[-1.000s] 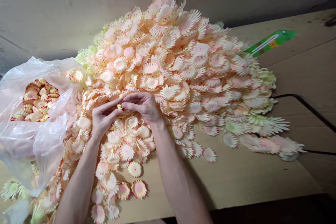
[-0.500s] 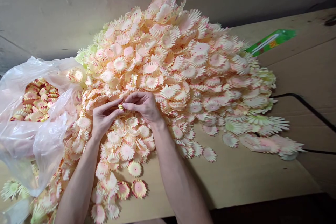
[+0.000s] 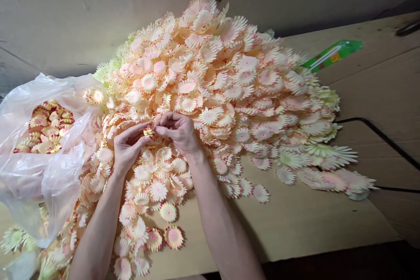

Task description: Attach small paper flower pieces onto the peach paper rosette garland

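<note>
Between the thumb and fingers of my left hand (image 3: 127, 146) is a small artificial flower (image 3: 148, 132), yellowish with red petal edges. My right hand (image 3: 180, 133) has curled fingers, its thumb and fingertips pinched at the right side of the same flower. Both hands hover at the front of a large heap of pale pink and cream artificial flower petal layers (image 3: 200, 70). More such layers lie loose below the hands. Two red-edged flowers (image 3: 173, 237) rest on the table between my forearms.
On the left, an open translucent plastic bag (image 3: 62, 181) holds several red-edged flowers (image 3: 49, 127). A green packet (image 3: 333, 56) leans at the heap's right end. A black bent rod (image 3: 387, 138) runs off right. The table (image 3: 302, 223) shows at front right.
The small flower has turned from edge-on to show more of its petals. Both hands stay almost in place, still together. The view has shifted slightly.
</note>
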Tool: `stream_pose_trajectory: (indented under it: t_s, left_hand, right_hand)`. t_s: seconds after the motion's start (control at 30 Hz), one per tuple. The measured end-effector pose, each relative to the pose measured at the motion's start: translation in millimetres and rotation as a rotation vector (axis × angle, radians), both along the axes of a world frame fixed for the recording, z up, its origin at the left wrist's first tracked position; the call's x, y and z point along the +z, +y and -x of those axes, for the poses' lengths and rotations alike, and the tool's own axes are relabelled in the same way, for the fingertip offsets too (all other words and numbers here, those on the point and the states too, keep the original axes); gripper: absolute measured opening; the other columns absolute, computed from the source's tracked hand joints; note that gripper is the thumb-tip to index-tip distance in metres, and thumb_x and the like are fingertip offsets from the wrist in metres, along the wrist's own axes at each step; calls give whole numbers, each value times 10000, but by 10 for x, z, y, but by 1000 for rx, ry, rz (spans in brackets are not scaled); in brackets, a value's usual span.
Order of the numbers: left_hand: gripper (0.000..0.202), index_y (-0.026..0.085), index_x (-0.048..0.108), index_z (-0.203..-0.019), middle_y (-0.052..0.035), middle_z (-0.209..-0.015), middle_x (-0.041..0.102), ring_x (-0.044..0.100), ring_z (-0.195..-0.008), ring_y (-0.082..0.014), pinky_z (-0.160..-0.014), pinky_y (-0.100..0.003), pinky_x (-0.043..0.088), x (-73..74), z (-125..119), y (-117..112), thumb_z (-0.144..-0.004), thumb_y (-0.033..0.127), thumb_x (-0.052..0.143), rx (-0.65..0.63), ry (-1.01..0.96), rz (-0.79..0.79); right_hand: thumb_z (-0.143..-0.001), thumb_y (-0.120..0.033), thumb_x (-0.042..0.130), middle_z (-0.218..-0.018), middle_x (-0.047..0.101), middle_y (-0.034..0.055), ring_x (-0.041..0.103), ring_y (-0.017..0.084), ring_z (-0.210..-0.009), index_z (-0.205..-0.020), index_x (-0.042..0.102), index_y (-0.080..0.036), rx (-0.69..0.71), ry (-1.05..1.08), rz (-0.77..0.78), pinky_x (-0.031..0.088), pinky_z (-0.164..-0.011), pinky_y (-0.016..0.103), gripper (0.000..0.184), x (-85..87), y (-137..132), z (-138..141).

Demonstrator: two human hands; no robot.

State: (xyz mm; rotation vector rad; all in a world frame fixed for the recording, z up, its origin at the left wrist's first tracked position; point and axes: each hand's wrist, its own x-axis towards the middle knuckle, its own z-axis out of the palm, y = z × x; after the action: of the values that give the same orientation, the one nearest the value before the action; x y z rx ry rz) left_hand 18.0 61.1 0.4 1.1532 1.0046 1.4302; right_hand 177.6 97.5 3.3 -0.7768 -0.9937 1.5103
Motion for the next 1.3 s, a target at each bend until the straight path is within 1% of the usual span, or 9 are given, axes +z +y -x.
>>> stream_pose_trajectory:
  t_s: [0.1,0.33,0.43,0.57,0.73,0.9,1.03,1.17,1.3]
  left_hand:
    - [364,194,749,-1036,-95,-1056,761,732,-958,-231,-853,-316,599,-19,8,5,-683,248,822,1,18,10]
    - [366,223,746,-1039,-77,-1018,770,735,-939,-207,-842,-281,593,-6,20,12,-683,245,825,-50,-26,22]
    - [353,235,744,-1044,-66,-970,778,747,-846,-184,-793,-268,601,-23,45,24,-700,272,815,-97,-83,52]
    - [360,231,750,-1035,-58,-886,783,742,-744,-167,-741,-263,607,-37,57,29,-690,309,820,-90,-97,81]
    - [396,204,753,-1032,-81,-942,779,742,-864,-210,-809,-303,605,-10,32,22,-658,298,840,-63,-11,80]
    - [410,206,750,-1047,-87,-995,773,734,-926,-224,-844,-316,599,-6,23,18,-656,286,841,-48,21,70]
    - [408,205,745,-1062,-86,-1015,770,732,-937,-221,-847,-309,597,4,23,14,-670,275,832,-47,29,65]
    - [399,196,751,-1038,-93,-1028,767,736,-920,-223,-824,-305,604,29,8,8,-658,278,841,-55,28,64]
    - [398,205,755,-1029,-94,-1064,758,737,-920,-226,-814,-308,610,17,0,5,-649,277,845,-66,12,68]
  right_hand:
    - [-612,-177,809,-758,727,-8,666,113,-698,-691,661,-187,-2,7,-15,551,-717,256,169,5,-1,2]
    - [-661,-171,766,-760,723,-2,642,120,-711,-699,726,-201,12,-73,-112,529,-716,279,62,4,-9,-19]
    - [-658,-189,773,-792,730,3,651,129,-745,-712,716,-202,17,-58,-116,537,-735,292,80,-3,-13,-19]
    - [-659,-196,775,-788,718,0,662,135,-780,-702,682,-196,27,-11,-118,545,-751,292,103,5,-16,-7]
    - [-630,-224,802,-755,696,-2,632,116,-705,-715,674,-187,20,-70,-76,535,-700,262,158,3,-10,-12]
    - [-671,-255,796,-742,683,-7,620,105,-688,-737,682,-184,52,-77,-79,523,-691,246,150,-6,-12,-35]
    - [-707,-295,793,-753,695,-6,633,105,-688,-772,693,-192,82,-36,-84,537,-703,249,157,23,-24,-42]
    - [-634,-305,851,-769,722,3,662,120,-689,-773,687,-190,115,-42,-74,564,-692,265,244,75,-39,-30]
    - [-620,-301,861,-756,728,-1,672,117,-672,-760,689,-187,119,-50,-76,580,-680,263,250,92,-42,-25]
